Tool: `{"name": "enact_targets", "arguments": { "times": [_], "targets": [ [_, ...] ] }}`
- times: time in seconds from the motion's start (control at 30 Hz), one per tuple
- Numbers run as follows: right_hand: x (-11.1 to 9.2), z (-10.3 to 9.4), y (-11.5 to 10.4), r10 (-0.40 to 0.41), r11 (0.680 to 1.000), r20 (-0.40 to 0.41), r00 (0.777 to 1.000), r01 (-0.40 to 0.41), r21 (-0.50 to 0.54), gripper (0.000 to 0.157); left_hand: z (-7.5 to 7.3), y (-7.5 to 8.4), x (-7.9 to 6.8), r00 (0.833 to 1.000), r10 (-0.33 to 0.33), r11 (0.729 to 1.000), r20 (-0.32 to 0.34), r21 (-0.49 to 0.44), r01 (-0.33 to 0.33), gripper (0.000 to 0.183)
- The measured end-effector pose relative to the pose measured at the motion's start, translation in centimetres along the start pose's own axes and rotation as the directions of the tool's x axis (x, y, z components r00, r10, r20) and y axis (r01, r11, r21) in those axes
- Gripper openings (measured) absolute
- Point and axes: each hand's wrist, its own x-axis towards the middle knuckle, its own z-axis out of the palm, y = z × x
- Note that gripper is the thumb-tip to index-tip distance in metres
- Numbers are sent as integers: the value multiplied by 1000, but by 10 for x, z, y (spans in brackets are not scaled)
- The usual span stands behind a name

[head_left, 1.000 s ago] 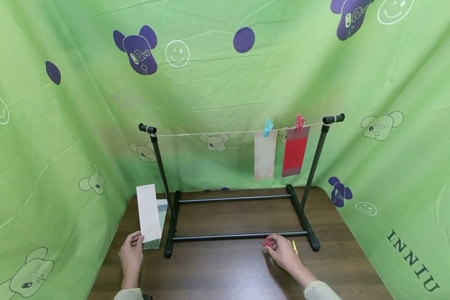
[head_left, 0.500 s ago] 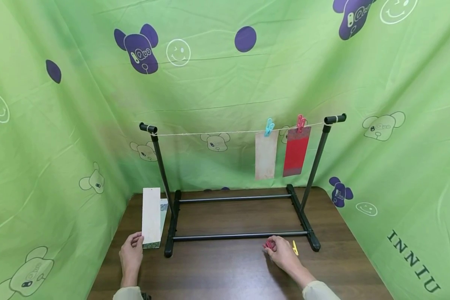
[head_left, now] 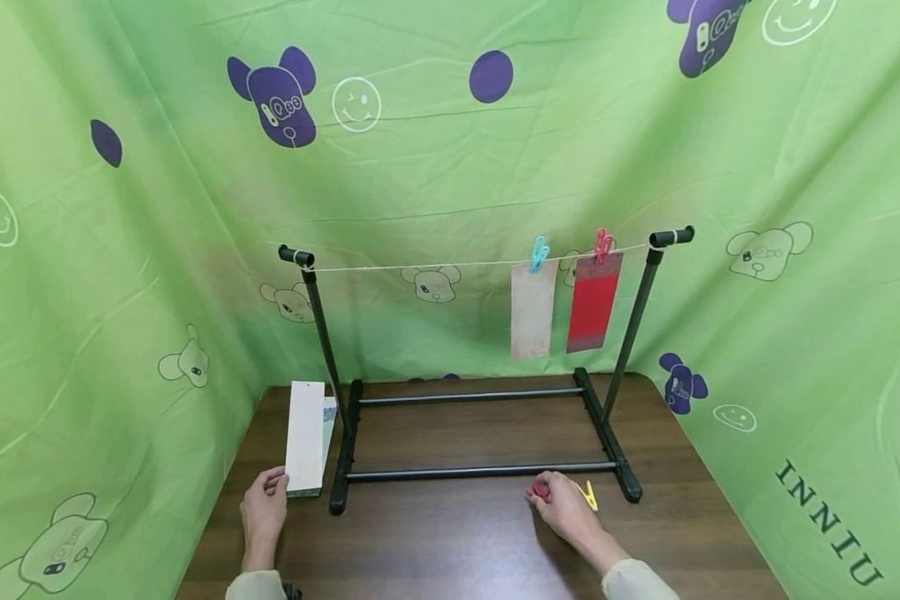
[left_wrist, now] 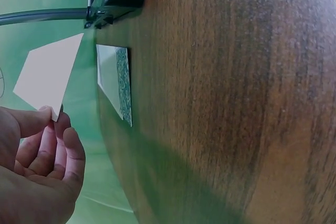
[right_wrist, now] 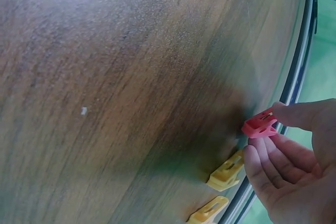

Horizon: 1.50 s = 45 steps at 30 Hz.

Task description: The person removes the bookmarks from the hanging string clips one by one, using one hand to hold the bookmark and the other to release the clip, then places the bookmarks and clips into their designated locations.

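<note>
Between thumb and fingers, my left hand pinches the near corner of a plain whitish card, which is raised off the table in the left wrist view. Beneath it lies a card with a green patterned end. My right hand pinches a red clothespin just above the table. Two yellow clothespins lie close by in the right wrist view. On the string, a blue clothespin holds a pale card, and a pink clothespin holds a red card.
A black stand carries the string between two upright posts. It stands on the brown wooden table. Green printed cloth surrounds the table at the back and sides.
The whitish card in my left hand has swung to the right and lowered over the patterned card. My right hand stays nearly in place with the red clothespin.
</note>
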Motion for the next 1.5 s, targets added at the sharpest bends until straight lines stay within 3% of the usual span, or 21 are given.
{"name": "enact_targets", "arguments": {
  "times": [0.27, 0.57, 0.67, 0.77, 0.9, 1.2, 1.5],
  "targets": [
    [1, 4, -1, -48, 997, -23, 999, 47, -57, 19, 0, -1, 2, 1000, -14, 1000, 14, 17, 14, 20],
    [-1, 3, -3, -64, 994, -21, 998, 62, -90, 22, 0, -8, 3, 995, -58, 998, 82, 39, 55, 26],
    [-2, 6, 0, -104, 993, -41, 994, 101, -66, 22, -1, -11, 2, 992, -76, 996, 99, 62, 71, 28],
    [-1, 14, 9, -192, 980, -92, 977, 187, -61, 21, -1, -13, 2, 990, -85, 994, 111, 78, 76, 29],
    [-2, 20, 18, -253, 966, -127, 959, 243, -89, 21, -1, -13, 1, 987, -84, 994, 139, 87, 73, 29],
    [-4, 5, -2, -123, 987, -43, 991, 118, -104, 24, 3, -18, 0, 986, -69, 993, 155, 101, 54, 28],
    [-5, 6, -1, -114, 988, -35, 993, 109, -108, 25, 5, -22, 1, 987, -60, 991, 151, 127, 40, 28]
  ]
}}
